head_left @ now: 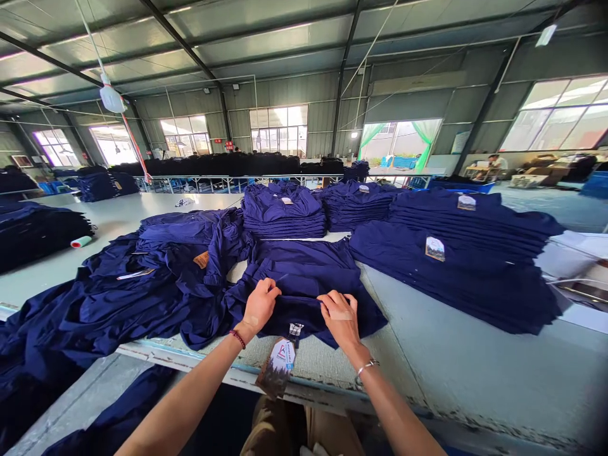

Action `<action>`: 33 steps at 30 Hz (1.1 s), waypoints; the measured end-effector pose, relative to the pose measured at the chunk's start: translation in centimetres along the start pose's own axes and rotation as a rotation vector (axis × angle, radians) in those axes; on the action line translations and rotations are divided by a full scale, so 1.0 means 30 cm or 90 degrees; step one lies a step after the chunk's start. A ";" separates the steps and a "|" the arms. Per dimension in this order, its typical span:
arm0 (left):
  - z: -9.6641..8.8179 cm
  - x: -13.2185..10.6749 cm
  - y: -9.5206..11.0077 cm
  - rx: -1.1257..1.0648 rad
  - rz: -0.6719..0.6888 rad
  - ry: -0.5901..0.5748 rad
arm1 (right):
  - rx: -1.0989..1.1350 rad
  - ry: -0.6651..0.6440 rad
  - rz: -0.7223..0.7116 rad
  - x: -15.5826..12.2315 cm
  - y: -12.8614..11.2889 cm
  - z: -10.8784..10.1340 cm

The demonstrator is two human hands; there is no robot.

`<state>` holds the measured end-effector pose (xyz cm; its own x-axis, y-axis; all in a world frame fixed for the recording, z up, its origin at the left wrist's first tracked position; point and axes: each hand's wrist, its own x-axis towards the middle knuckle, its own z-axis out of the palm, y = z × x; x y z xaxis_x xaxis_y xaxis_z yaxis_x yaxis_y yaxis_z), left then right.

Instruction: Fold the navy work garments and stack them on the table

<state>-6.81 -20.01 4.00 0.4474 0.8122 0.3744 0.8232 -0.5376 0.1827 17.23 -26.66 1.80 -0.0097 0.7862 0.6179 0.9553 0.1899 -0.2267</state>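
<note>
Worktable (456, 364) crowded by stacks (285, 220) and a heap (164, 304) — left hand (261, 304) and right hand (339, 313) pinch a navy garment (304, 275).

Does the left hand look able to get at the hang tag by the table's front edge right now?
Probably yes: the hang tag is uncovered and close to the left hand. That hand appears to pinch the navy garment, so it would likely have to let go first.

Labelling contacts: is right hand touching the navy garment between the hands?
Touching: head view shows the right hand, fingers closed on a folded edge of the navy garment.
</note>
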 end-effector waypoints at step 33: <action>0.085 0.140 0.052 -0.062 0.154 -0.112 | 0.103 -0.189 -0.081 0.162 -0.027 0.090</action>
<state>-2.76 -16.85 3.54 0.6872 0.6799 0.2557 0.6517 -0.7326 0.1964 15.62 -21.40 2.96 -0.2340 0.8822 0.4086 0.8817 0.3696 -0.2934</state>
